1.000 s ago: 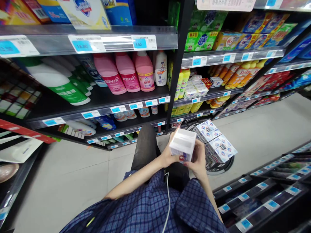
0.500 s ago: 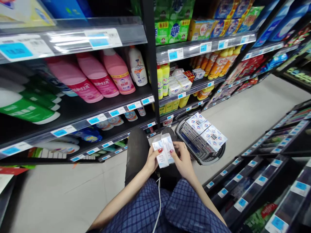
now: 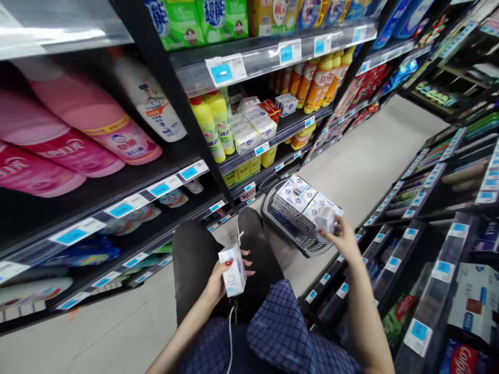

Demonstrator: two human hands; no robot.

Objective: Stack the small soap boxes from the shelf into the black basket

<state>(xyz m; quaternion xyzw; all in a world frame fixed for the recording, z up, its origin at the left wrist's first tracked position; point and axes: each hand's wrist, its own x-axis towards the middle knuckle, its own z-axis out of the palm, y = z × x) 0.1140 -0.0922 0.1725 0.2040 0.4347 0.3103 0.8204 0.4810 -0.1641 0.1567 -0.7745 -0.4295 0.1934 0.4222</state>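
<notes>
My left hand [image 3: 220, 279] is closed on a small white and blue soap box [image 3: 233, 270], held over my lap in dark trousers. My right hand [image 3: 342, 235] reaches out to the right and grips another white box [image 3: 325, 219] at the edge of a black shopping basket [image 3: 290, 238] on the floor. The basket is filled with several of the same white and blue boxes [image 3: 298, 200]. A white cable [image 3: 231, 332] runs down over my blue plaid shirt.
On the left, shelves hold pink bottles [image 3: 93, 122], a white bottle [image 3: 150, 101], yellow bottles [image 3: 212, 124] and boxed soaps [image 3: 253, 124], with blue price tags along the edges. A low shelf unit [image 3: 429, 249] stands at the right. A grey floor aisle [image 3: 366, 166] runs ahead.
The hands have split apart: the left stays over the lap with one box, and the right has swung out to the basket with another. The view has turned right.
</notes>
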